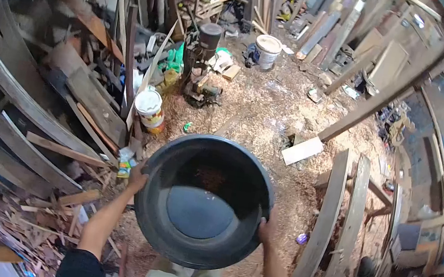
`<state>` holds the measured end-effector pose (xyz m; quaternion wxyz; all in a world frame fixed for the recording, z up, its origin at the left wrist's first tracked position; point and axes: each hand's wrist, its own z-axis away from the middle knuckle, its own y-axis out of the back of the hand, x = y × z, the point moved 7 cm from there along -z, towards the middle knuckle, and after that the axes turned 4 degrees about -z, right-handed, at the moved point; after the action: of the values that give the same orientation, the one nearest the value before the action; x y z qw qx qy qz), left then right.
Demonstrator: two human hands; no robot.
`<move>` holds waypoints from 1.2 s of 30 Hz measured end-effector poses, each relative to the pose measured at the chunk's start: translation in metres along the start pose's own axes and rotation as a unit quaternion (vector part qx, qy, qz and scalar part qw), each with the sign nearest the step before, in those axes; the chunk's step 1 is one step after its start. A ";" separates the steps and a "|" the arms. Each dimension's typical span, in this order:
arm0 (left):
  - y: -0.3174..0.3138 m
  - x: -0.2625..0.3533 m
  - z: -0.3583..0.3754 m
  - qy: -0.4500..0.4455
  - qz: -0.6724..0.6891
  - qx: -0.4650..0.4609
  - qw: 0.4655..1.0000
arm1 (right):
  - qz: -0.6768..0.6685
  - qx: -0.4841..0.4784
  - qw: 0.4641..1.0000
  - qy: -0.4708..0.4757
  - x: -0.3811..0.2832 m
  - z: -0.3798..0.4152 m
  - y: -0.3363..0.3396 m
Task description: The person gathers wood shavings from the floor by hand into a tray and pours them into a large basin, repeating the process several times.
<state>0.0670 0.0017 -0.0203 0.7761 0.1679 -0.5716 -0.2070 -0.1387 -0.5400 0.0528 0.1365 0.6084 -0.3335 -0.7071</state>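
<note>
A large round black plastic basin (199,212) is held out in front of my body, its open top facing up toward me. Some brownish shavings or dust lie inside it near the far wall. My left hand (137,176) grips the rim on the left side, fingers partly hidden behind it. On the opposite side my right hand (265,230) grips the rim, thumb on the inner edge and the other fingers out of sight below.
Wood shavings (257,106) cover the floor. Ahead stand a white bucket (267,52), a lidded paint bucket (150,109) and a dark machine (204,65). Planks (320,225) stand at right; scrap wood (31,224) is heaped at left. A slanted post (381,100) rises at right.
</note>
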 end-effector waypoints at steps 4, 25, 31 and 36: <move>-0.036 -0.051 -0.088 -0.061 0.026 0.013 0.998 | 0.036 0.028 0.998 -0.049 0.036 -0.068 -0.047; -0.225 -0.399 -0.363 0.072 0.062 0.039 0.995 | 0.053 -0.026 0.997 0.056 0.388 -0.329 -0.468; -0.238 -0.442 -0.368 0.060 -0.005 -0.001 0.998 | 0.053 -0.020 0.997 0.056 0.418 -0.323 -0.525; -0.243 -0.434 -0.364 0.032 -0.134 -0.023 0.990 | 0.118 -0.024 0.991 0.052 0.429 -0.325 -0.526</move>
<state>0.2701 0.0250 -0.6017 0.7626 0.2316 -0.5141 -0.3170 0.1873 -0.5069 -0.6255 0.2508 0.5975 -0.3778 -0.6613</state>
